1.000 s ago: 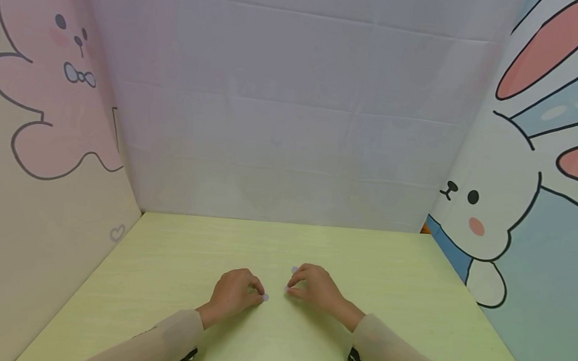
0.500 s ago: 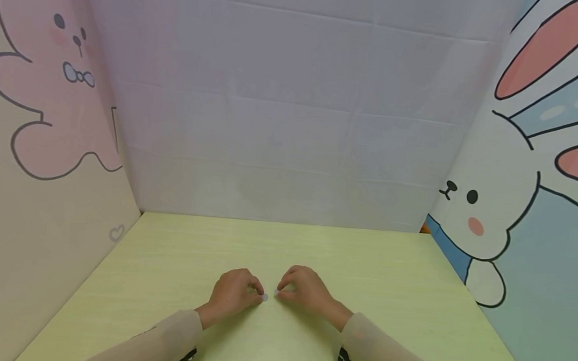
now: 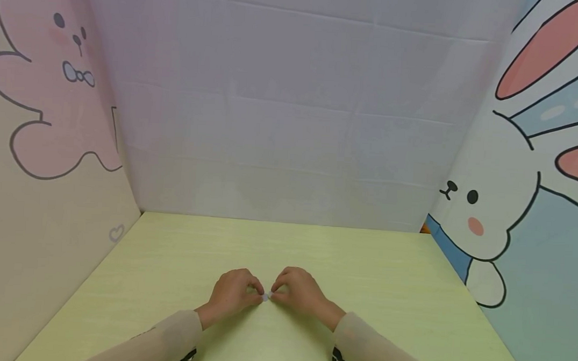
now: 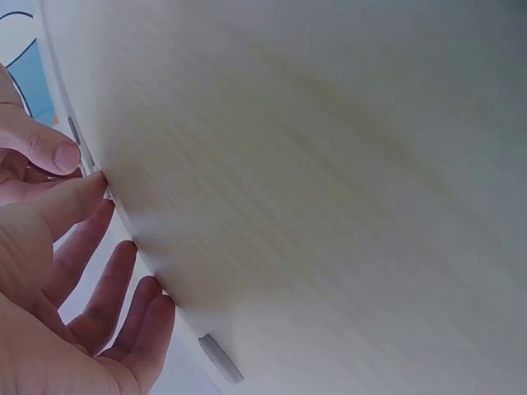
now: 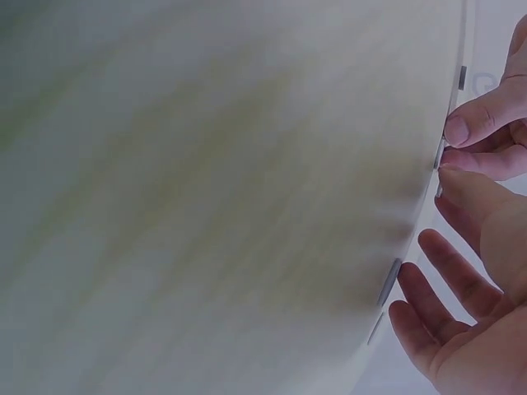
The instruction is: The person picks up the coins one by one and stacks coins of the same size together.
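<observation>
Both hands meet over the pale yellow-green table (image 3: 194,252) in the head view. My left hand (image 3: 234,292) has its thumb and index finger at a small flat grey coin-like disc (image 3: 265,297), pinching its edge. A second such disc (image 3: 271,294) is between the thumb and index fingertip of my right hand (image 3: 300,291), right beside the first. Whether the two discs touch, I cannot tell. Seen from the right wrist, the left fingertips hold the first disc (image 5: 440,154) nearly flat against the table. The other fingers of each hand are bent, close to the tabletop.
More grey discs lie edge-on to the wrist cameras: one disc (image 4: 221,359) in the left wrist view, another disc (image 5: 389,282) near the right fingers. A white cloth (image 3: 291,121) hangs behind the table, and printed panels (image 3: 533,239) stand at the sides.
My right hand has slid left with its disc, right up to the left hand's disc. The loose disc seen behind it earlier is now hidden. My left hand has stayed put.
</observation>
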Demonstrator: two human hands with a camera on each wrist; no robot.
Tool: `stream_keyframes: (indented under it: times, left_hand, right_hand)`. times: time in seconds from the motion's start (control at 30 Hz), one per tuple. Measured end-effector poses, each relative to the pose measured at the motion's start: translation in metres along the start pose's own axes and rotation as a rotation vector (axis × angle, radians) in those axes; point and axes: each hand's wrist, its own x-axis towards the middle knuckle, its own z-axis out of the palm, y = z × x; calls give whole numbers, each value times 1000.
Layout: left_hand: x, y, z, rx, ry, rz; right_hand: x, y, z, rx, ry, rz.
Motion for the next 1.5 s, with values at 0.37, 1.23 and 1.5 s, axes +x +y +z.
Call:
stream_keyframes:
  times: [0.37,1.23,1.5]
  left_hand:
    - [1,-1,0,1,-6,-1]
    - [2,1,-5,-25,-5,-14]
    - [3,0,-4,-11,-2,-17]
  right_hand:
    - [3,-2,4,-6,-12,-17]
    - [8,-10,7,-16,10,-24]
    - [8,-12,7,-7,13,-17]
